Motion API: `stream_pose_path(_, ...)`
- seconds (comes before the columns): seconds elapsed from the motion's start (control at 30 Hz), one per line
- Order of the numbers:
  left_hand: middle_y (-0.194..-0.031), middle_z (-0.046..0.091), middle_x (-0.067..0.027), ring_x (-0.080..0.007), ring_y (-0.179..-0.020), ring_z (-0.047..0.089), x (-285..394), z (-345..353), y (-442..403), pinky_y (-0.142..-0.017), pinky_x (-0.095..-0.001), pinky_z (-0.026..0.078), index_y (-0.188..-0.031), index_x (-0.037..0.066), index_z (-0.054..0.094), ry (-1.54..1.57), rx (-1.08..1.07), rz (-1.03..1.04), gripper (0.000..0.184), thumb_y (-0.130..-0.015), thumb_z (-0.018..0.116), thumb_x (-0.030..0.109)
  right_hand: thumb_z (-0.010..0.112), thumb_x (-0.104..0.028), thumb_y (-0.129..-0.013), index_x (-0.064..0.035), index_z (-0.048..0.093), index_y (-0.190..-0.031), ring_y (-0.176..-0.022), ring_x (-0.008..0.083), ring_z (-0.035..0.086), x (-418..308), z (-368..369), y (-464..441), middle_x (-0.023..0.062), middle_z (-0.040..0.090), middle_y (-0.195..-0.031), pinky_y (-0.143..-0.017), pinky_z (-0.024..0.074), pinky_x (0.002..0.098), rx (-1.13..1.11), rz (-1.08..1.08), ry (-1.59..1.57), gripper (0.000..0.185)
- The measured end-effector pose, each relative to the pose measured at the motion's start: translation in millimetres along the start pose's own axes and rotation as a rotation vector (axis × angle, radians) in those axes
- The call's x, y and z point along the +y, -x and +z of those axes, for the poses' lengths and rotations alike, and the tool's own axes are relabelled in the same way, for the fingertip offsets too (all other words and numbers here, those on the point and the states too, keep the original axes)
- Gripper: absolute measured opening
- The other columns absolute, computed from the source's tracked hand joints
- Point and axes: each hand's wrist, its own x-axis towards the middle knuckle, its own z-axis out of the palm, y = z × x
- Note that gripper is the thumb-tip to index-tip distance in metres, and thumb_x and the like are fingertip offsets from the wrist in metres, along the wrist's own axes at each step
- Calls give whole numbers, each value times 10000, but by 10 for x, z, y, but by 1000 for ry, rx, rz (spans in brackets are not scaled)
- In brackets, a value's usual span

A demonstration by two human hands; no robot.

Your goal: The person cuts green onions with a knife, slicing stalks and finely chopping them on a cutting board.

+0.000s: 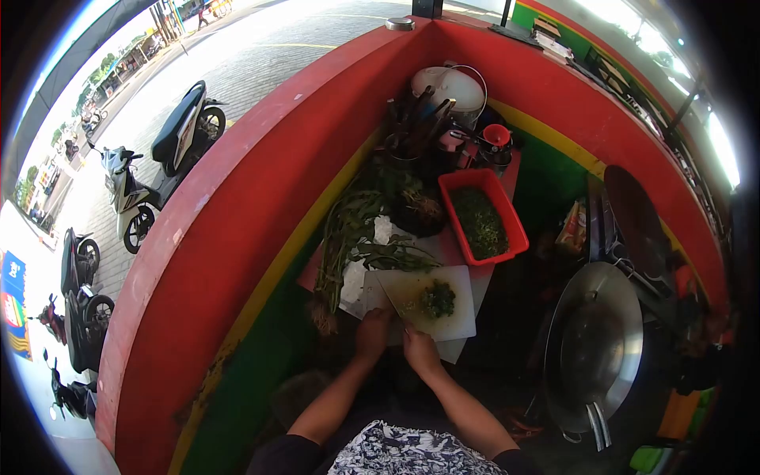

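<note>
A white cutting board (461,323) lies in front of me with a small heap of chopped greens (438,298) on it. My right hand (420,348) is closed at the board's near edge, round the handle end of a knife (389,290) whose blade slants up and left over the board. My left hand (372,332) is at the board's near left corner, its fingers bunched; whether it holds anything is too small to tell. Long leafy stalks (346,229) lie behind and left of the board. Beyond it stands a red tub (521,237) of chopped greens.
A large wok (594,348) sits at the right. Behind the stalks are a holder with utensils (404,142), a lidded white bucket (459,91) and a red cup (496,134). A red wall (261,158) curves round the left and back, with parked scooters (178,134) outside.
</note>
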Motion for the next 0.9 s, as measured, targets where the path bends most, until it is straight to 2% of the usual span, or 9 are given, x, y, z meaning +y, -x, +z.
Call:
stream_pose_path(0.2,-1065,699,-166,-377,-1038,691,4,-7,12,-898,-477,578,-1165,60,753,56,-18,-32,294,-908,611,72,629,-147,-1026,-25,680,-1304,-860,508,716,48,-16,136,311,722,-894,-743,565,616,-35,4,19,308)
stream_pose_path(0.27,-1031,687,-164,-383,-1038,688,-30,-10,-1,-889,-480,576,-1137,48,751,16,4,31,269,-899,628,78,625,-146,-1029,-26,676,-1321,-854,509,716,142,101,133,313,721,-884,-742,566,614,-46,-21,61,319)
stream_pose_path(0.37,-1042,686,-165,-392,-1036,684,-88,-7,11,-890,-483,575,-1117,36,750,14,-1,64,253,-895,637,81,620,-155,-1037,-24,678,-1312,-852,508,717,140,204,20,311,721,-874,-736,567,610,8,-27,70,310)
stream_pose_path(0.57,-1103,693,-172,-386,-1057,669,-92,-49,73,-916,-478,571,-1093,21,742,38,-3,69,220,-915,625,77,615,-168,-1042,-27,685,-1296,-829,509,717,-31,-43,72,311,721,-869,-719,574,604,-36,-21,16,299)
stream_pose_path(0.77,-1097,699,-169,-382,-1074,677,-145,61,81,-930,-468,571,-1119,30,744,9,-27,19,244,-937,595,91,623,-179,-1045,-21,700,-1263,-817,509,716,54,147,-36,308,719,-863,-737,572,598,-23,-23,49,280)
stream_pose_path(0.9,-1084,696,-166,-383,-1060,677,-176,39,54,-924,-470,571,-1108,40,744,49,9,34,244,-924,592,93,617,-173,-1044,-26,701,-1249,-822,500,719,-56,6,-34,299,724,-862,-725,571,601,-19,-31,19,266)
